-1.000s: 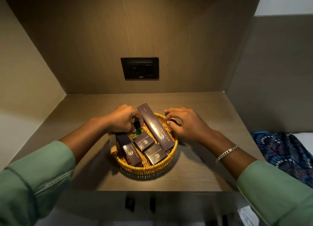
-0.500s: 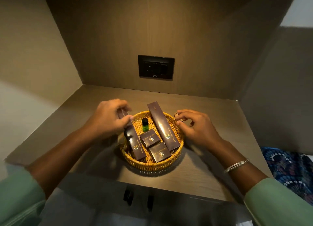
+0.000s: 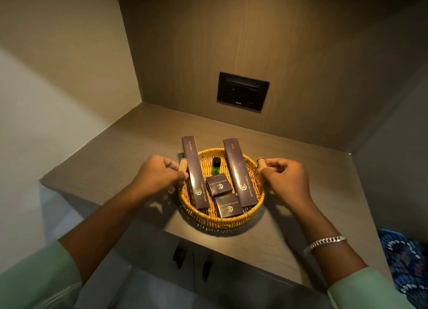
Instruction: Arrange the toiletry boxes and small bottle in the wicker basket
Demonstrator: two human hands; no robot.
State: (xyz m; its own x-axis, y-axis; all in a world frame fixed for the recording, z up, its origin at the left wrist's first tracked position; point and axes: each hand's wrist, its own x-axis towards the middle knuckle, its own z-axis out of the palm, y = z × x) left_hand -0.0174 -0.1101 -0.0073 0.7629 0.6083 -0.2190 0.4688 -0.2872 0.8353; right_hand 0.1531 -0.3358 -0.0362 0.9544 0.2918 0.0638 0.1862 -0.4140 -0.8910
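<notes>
Yellow woven wicker, the round basket [image 3: 222,218] sits on the brown wood-grain desk [image 3: 278,234], near its front edge. My left hand [image 3: 159,177] now has its fingers [image 3: 172,163] closed around the pale wooden handle [image 3: 182,165] on the basket's left rim; half a second ago that hand was on the long dark purple dental-kit box [image 3: 194,173]. My right hand [image 3: 286,180] pinches the matching wooden handle [image 3: 260,162] on the right rim between thumb and fingers.

Contents, as arranged:
- The dental-kit box lies along the left side, its far end overhanging the rim. It now runs roughly parallel to the long dark purple comb box [image 3: 239,172] on the right; previously it lay angled under my hand.
- The small green bottle with a black cap [image 3: 216,166] stands upright between the two long boxes, at the far side.
- Two small square dark purple boxes, one [image 3: 218,184] just behind the other [image 3: 228,205], occupy the centre.

A black switch plate [image 3: 242,91] is mounted on the rear panel. A silver chain bracelet [image 3: 324,243] circles my right wrist.
</notes>
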